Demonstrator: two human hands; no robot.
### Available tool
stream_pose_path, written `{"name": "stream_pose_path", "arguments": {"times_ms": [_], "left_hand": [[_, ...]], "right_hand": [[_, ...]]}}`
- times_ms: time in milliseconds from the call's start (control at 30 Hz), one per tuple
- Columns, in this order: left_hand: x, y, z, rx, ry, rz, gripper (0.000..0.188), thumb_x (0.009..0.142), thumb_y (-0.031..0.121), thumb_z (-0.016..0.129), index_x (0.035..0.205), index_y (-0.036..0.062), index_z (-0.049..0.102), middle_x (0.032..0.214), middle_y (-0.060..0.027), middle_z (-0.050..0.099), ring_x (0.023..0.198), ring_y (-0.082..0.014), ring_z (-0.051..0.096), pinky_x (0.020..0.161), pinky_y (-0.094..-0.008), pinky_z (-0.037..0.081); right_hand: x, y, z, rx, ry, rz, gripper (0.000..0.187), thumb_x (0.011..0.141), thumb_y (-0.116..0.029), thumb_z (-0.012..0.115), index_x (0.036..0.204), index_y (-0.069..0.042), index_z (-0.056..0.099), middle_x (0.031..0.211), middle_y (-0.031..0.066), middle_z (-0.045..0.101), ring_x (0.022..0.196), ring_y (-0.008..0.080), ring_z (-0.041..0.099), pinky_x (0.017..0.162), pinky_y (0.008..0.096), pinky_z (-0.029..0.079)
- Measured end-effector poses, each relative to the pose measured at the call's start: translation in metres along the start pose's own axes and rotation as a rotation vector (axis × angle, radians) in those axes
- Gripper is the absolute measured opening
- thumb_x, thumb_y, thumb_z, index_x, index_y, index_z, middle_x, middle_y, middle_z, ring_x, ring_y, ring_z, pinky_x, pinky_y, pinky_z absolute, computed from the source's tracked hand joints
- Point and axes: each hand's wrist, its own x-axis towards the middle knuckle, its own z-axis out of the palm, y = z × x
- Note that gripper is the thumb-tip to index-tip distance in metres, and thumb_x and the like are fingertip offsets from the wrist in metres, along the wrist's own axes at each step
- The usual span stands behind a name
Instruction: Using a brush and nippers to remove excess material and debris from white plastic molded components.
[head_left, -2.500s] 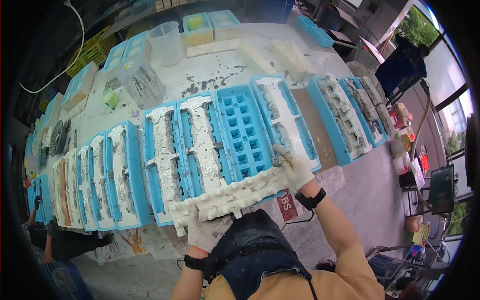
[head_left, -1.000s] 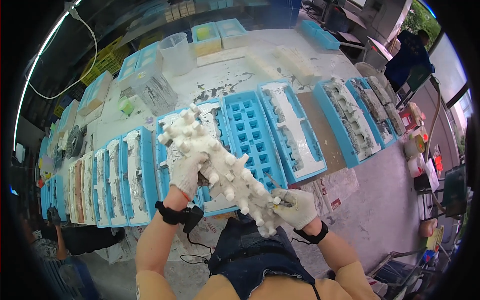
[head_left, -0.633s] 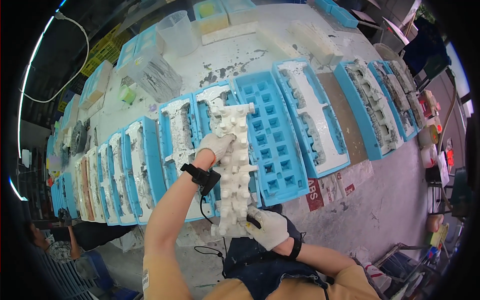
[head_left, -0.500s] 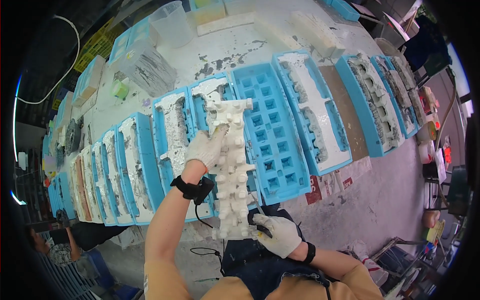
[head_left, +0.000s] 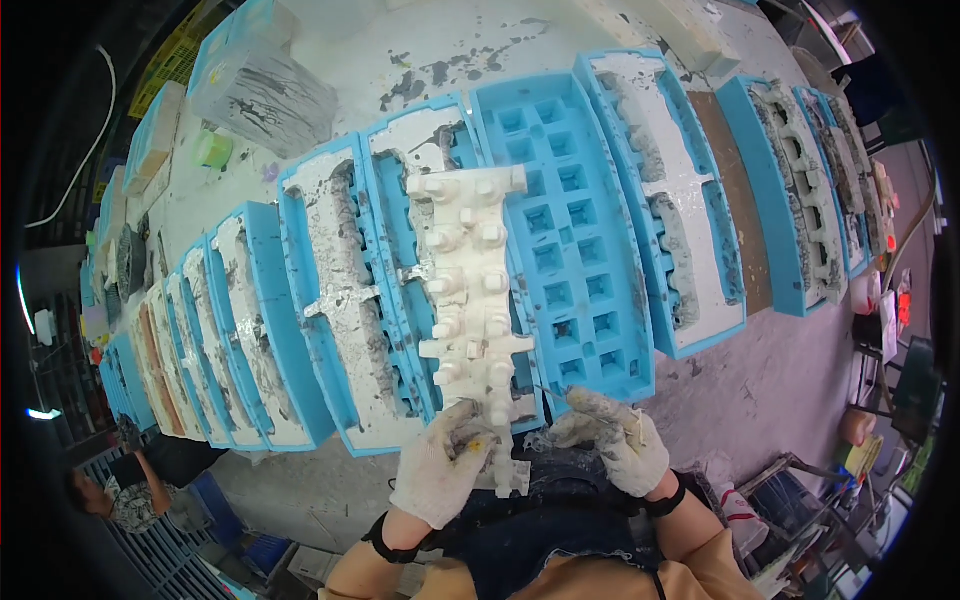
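A long white knobbed casting (head_left: 475, 290) lies lengthwise in front of me, over the blue moulds, its near end reaching toward my apron. My left hand (head_left: 440, 465), in a white knit glove, is closed around its near end, fingers curled against the side. To the right of that end, my gloved right hand (head_left: 615, 440) is closed with its fingertips soiled grey. A slim blade-like tool (head_left: 546, 391) sticks out of it toward the casting; its handle is hidden in the glove. Right beside the casting is an open blue mould (head_left: 560, 240) with rows of square pockets.
More blue moulds with white and grey filling (head_left: 335, 290) stand in a row to the left, others (head_left: 660, 180) to the right. A clear block-shaped container (head_left: 265, 105) and a green cup (head_left: 213, 149) sit at the back left. Another person (head_left: 120, 490) is at far left.
My left hand has moved from the casting's upper part down to its near end. My right hand has shifted rightward, slightly away from the casting. The view has moved closer to the moulds.
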Motion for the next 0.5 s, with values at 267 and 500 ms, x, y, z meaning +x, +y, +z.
{"name": "stream_pose_path", "arguments": {"times_ms": [267,500], "left_hand": [[0.01,0.031,0.015,-0.028,0.124,-0.184,0.044,0.089,0.026,0.076,0.123,-0.0008,0.065,0.106,-0.0178,0.074,0.098,-0.0258,0.074,0.082,-0.0328,0.057],[0.011,0.013,0.031,-0.181,0.225,-0.256,0.041,0.087,0.022,0.078,0.118,-0.0025,0.068,0.106,-0.0167,0.075,0.098,-0.022,0.074,0.083,-0.0312,0.057]], "right_hand": [[0.01,0.039,-0.019,0.688,0.198,0.176,0.042,0.108,-0.017,0.042,0.143,0.006,0.045,0.125,0.0201,0.065,0.1,0.0243,0.067,0.077,0.0288,0.057],[0.024,0.038,-0.022,0.156,0.18,0.259,0.028,0.099,-0.009,0.063,0.124,0.003,0.062,0.113,0.0112,0.07,0.089,0.0114,0.067,0.071,0.0225,0.052]]}}
